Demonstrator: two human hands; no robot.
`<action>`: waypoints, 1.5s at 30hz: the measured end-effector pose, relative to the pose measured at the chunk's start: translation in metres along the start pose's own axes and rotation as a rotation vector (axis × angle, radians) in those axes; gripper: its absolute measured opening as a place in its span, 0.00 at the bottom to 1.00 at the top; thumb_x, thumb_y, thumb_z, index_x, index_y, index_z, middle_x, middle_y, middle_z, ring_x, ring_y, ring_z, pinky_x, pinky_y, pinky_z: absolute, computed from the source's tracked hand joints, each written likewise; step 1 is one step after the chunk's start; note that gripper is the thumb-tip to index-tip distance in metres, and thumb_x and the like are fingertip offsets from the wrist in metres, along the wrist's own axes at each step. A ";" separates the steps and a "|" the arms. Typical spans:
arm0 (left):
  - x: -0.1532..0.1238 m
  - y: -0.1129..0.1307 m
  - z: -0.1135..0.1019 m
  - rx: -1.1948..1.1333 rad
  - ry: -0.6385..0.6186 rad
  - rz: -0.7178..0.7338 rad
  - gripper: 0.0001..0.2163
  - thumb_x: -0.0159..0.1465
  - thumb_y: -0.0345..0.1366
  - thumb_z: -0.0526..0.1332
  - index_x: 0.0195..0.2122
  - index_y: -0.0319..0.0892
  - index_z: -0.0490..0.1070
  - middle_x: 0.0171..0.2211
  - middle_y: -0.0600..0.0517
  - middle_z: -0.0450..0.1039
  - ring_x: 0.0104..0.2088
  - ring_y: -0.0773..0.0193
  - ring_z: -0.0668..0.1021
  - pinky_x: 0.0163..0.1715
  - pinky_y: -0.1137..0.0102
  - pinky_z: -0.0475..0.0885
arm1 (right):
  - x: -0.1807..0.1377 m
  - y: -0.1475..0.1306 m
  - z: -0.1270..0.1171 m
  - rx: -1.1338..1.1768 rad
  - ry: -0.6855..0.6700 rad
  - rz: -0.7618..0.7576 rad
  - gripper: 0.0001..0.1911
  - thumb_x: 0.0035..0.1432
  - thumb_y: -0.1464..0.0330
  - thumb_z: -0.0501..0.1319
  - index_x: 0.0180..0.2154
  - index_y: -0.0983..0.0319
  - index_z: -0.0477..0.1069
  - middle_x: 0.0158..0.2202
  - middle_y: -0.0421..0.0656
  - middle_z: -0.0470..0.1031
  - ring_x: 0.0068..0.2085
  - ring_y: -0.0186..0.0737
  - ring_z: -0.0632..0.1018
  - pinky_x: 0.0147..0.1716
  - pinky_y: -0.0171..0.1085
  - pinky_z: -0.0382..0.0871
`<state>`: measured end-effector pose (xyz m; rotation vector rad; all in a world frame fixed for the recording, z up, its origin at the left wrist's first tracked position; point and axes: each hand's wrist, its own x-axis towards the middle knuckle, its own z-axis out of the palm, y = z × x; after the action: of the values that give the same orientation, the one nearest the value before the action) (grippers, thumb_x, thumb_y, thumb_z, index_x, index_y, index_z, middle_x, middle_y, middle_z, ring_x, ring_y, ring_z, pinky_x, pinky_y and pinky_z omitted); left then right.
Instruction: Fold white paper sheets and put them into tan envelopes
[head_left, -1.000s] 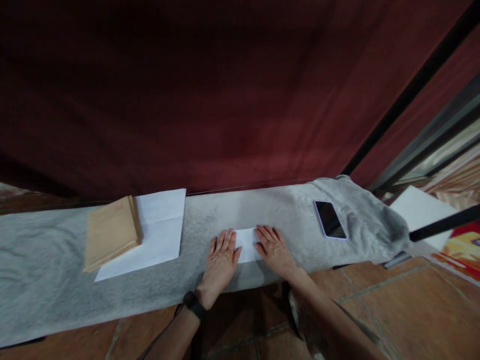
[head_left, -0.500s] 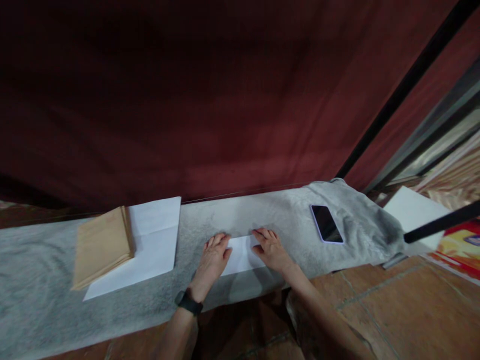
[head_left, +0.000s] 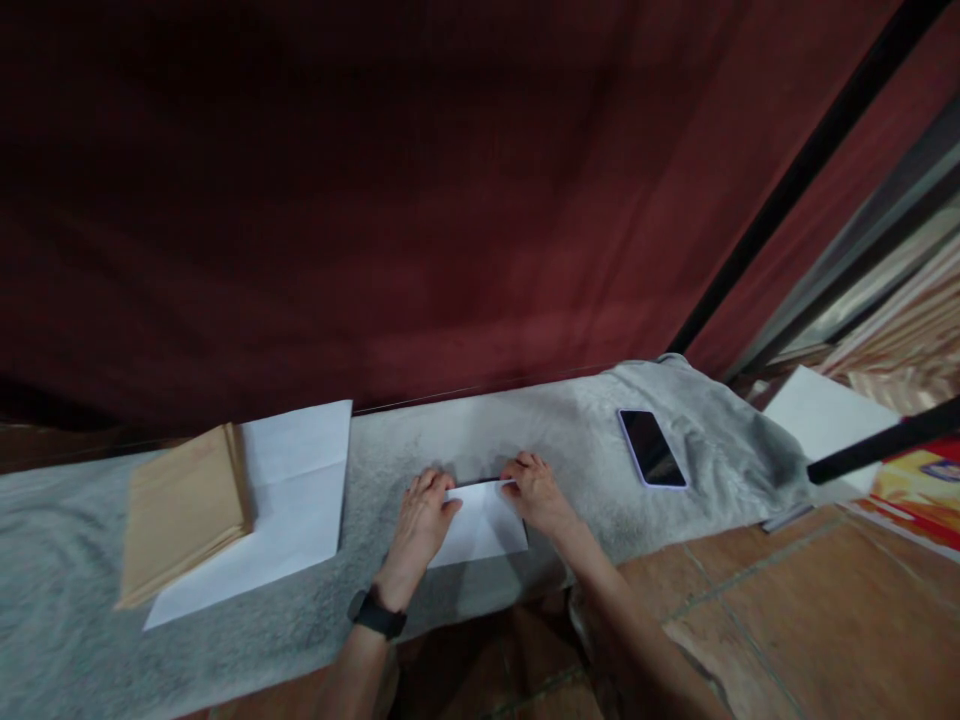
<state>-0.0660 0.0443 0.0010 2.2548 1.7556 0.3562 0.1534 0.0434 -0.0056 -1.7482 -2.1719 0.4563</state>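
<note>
A small folded sheet of white paper (head_left: 480, 525) lies on the grey cloth in front of me. My left hand (head_left: 422, 512) grips its far left corner between thumb and curled fingers. At the far right corner my right hand (head_left: 534, 492) pinches the paper the same way. The far edge runs between both hands and looks slightly raised off the cloth. A dark watch sits on my left wrist.
A grey plush cloth (head_left: 397, 440) covers the long narrow surface. To the left, folded brown paper (head_left: 184, 510) rests on a larger white sheet (head_left: 300, 500). A phone (head_left: 651, 448) lies to the right. Behind hangs a dark red curtain (head_left: 450, 250); black poles (head_left: 795, 190) stand at right.
My fingers have gone from lying on the paper to curling around its far corners. The far edge has lifted a little. The view has shifted slightly.
</note>
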 end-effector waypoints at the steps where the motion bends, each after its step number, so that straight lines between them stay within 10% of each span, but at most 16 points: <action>1: 0.000 0.001 -0.002 -0.027 0.020 0.013 0.05 0.61 0.27 0.63 0.36 0.44 0.71 0.39 0.50 0.74 0.44 0.56 0.76 0.46 0.64 0.70 | 0.001 0.001 -0.003 0.010 0.008 -0.013 0.09 0.62 0.74 0.60 0.40 0.58 0.77 0.44 0.45 0.76 0.47 0.44 0.75 0.49 0.41 0.66; 10: -0.020 0.017 -0.037 -0.120 0.571 0.270 0.05 0.69 0.30 0.54 0.39 0.45 0.69 0.47 0.47 0.77 0.47 0.55 0.76 0.48 0.60 0.69 | -0.008 -0.004 -0.034 0.271 0.516 -0.285 0.10 0.71 0.66 0.55 0.42 0.57 0.75 0.43 0.45 0.78 0.47 0.45 0.76 0.50 0.45 0.70; 27: -0.042 0.002 -0.025 -0.065 -0.164 0.378 0.15 0.53 0.18 0.54 0.34 0.46 0.64 0.39 0.52 0.73 0.44 0.58 0.75 0.49 0.64 0.68 | -0.046 0.002 -0.038 0.014 -0.072 -0.360 0.08 0.59 0.76 0.61 0.36 0.58 0.74 0.37 0.40 0.78 0.42 0.41 0.77 0.48 0.39 0.66; 37: -0.044 0.002 -0.030 -0.156 -0.146 0.406 0.13 0.55 0.23 0.58 0.37 0.47 0.70 0.48 0.52 0.75 0.51 0.59 0.75 0.54 0.63 0.69 | -0.050 -0.002 -0.033 -0.003 -0.129 -0.349 0.10 0.56 0.77 0.60 0.36 0.57 0.74 0.40 0.39 0.77 0.44 0.39 0.77 0.51 0.40 0.66; 45: -0.045 0.022 0.019 0.100 0.061 0.266 0.22 0.71 0.41 0.54 0.64 0.41 0.62 0.67 0.42 0.61 0.66 0.51 0.66 0.63 0.53 0.64 | -0.045 -0.003 -0.030 0.014 -0.119 -0.348 0.08 0.67 0.67 0.58 0.41 0.57 0.77 0.44 0.42 0.78 0.47 0.40 0.78 0.53 0.42 0.68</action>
<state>-0.0504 -0.0054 -0.0105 2.5819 1.5335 0.4015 0.1728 0.0003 0.0203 -1.3251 -2.4827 0.4929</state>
